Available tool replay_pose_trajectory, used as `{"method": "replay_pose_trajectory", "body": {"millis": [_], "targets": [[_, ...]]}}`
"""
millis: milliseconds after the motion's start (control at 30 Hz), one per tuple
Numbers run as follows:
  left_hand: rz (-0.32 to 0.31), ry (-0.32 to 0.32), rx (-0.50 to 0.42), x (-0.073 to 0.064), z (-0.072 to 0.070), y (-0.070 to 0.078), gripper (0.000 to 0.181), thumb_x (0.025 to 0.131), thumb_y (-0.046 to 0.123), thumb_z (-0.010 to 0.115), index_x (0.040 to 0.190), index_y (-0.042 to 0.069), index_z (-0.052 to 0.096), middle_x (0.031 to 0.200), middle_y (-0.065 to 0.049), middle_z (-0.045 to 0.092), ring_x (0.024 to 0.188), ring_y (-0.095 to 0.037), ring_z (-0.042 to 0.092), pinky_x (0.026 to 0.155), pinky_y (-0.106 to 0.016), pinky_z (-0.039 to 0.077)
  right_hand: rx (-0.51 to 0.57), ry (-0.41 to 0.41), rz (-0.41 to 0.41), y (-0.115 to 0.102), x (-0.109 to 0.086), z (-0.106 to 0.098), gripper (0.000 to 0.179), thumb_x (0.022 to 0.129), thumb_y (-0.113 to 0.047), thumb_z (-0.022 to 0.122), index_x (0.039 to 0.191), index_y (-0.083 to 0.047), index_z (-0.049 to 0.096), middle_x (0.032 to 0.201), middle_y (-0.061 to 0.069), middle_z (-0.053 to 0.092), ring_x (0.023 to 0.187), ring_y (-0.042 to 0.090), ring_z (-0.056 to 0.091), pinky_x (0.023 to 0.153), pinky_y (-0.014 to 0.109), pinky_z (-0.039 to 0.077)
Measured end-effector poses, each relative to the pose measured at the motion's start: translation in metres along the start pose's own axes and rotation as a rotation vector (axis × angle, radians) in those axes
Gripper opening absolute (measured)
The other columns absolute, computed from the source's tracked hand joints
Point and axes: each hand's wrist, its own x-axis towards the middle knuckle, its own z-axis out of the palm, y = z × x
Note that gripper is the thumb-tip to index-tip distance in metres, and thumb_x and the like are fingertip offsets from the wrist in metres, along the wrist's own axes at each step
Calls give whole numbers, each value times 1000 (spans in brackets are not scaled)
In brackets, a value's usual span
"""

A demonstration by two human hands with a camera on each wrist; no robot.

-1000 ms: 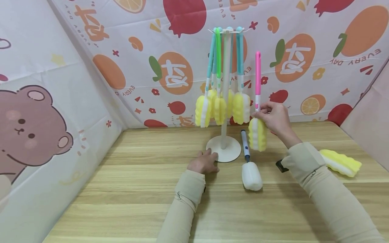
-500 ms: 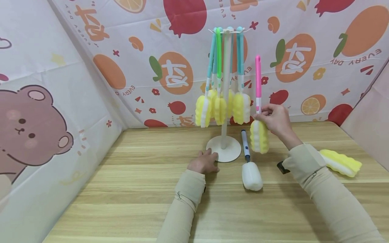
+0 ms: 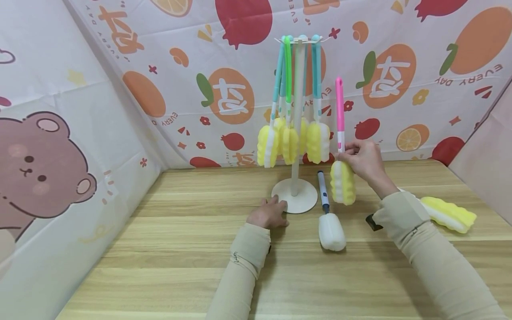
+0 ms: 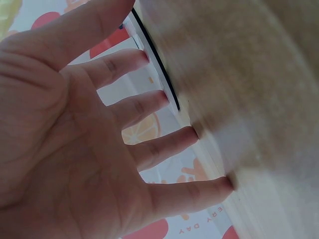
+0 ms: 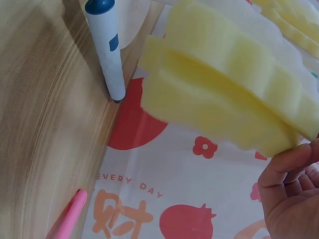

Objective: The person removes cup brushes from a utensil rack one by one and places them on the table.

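Observation:
My right hand (image 3: 367, 161) pinches a sponge brush by its white neck, just above the yellow-and-white sponge head (image 3: 342, 183). The brush hangs upright above the table, its pink handle (image 3: 340, 104) pointing up. To its left stands a white rack (image 3: 297, 111) with several sponge brushes hung from its top hooks, with teal handles and one green handle (image 3: 288, 71). My left hand (image 3: 269, 214) rests with spread fingers at the front left edge of the rack's round base (image 3: 300, 202). In the left wrist view, the fingertips (image 4: 227, 183) touch the tabletop and the base edge.
A white-headed bottle brush (image 3: 332, 232) with a grey-blue handle lies right of the rack base. Farther right lies another yellow-and-white sponge brush (image 3: 450, 215), partly behind my right forearm. In the right wrist view a pink handle (image 5: 69, 215) shows on the table (image 5: 40, 129). Printed cloth hangs behind.
My right hand has lowered the pink-handled sponge brush slightly and shifted it a little right. My left hand has stayed at the rack base.

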Motion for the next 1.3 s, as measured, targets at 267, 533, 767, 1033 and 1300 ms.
{"method": "replay_pose_trajectory", "body": {"millis": [267, 533, 767, 1033, 1300], "targets": [[3, -1, 3, 0, 0, 0, 44, 95, 31, 72, 134, 15, 58, 157, -12, 36, 130, -37, 39, 91, -56, 49, -16, -4, -5, 3, -1, 0, 29, 90, -11, 78, 106, 11, 69, 89, 21, 69, 67, 16, 57, 54, 20, 49], [4, 0, 7, 0, 0, 0, 45, 95, 31, 72, 135, 15, 58, 156, -12, 37, 129, -37, 40, 91, -56, 49, -17, -7, 23, 5, -1, -2, 32, 90, -16, 78, 108, 9, 69, 92, 21, 68, 70, 19, 58, 56, 20, 50], [8, 2, 4, 0, 0, -1, 44, 95, 31, 72, 134, 14, 58, 156, -13, 37, 128, -37, 40, 91, -56, 49, -13, -17, 25, 8, -3, -2, 30, 91, -14, 78, 107, 9, 68, 92, 21, 67, 72, 21, 59, 57, 20, 51], [3, -2, 0, 0, 0, -1, 46, 95, 31, 72, 136, 15, 57, 156, -12, 37, 130, -38, 40, 92, -57, 48, -49, -23, 10, 11, -3, 1, 30, 89, -12, 79, 106, 11, 69, 88, 19, 69, 69, 16, 57, 56, 18, 48], [9, -1, 10, 0, 0, -1, 47, 96, 31, 72, 137, 14, 57, 156, -13, 37, 130, -38, 40, 91, -56, 49, -66, -19, -6, 14, -4, 1, 28, 88, -13, 80, 101, 10, 69, 83, 17, 70, 66, 12, 56, 55, 18, 46]]}}
